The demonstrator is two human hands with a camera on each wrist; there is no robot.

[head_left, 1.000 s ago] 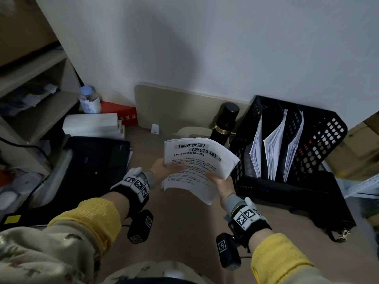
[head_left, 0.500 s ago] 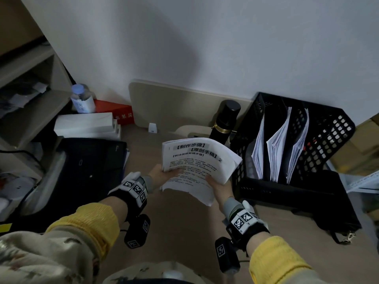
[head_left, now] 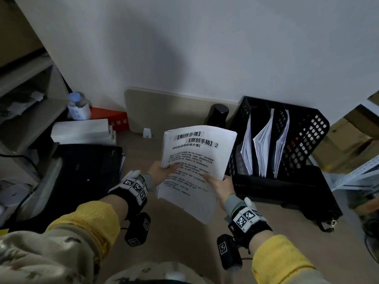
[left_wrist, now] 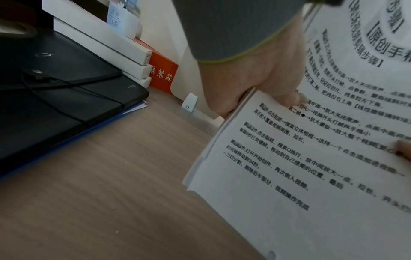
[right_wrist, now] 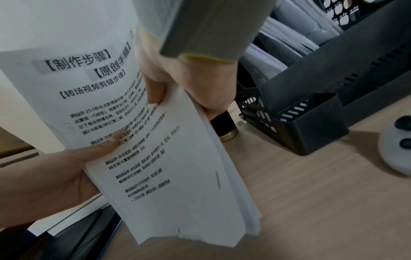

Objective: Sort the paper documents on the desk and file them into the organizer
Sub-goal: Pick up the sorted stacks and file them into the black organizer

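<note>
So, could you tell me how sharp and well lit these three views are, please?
Head view: dim, a broad shadow on the wall, edges bowed by the wide lens, title on the top sheet legible. Left wrist view: printed lines curve and smear near the left hand. Right wrist view: lower text blurred, organizer soft.

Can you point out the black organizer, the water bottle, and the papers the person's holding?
black organizer (head_left: 307,140): head view, perforated right wall.
water bottle (head_left: 79,107): head view, its label.
papers (head_left: 196,152): head view, top printed page.
</note>
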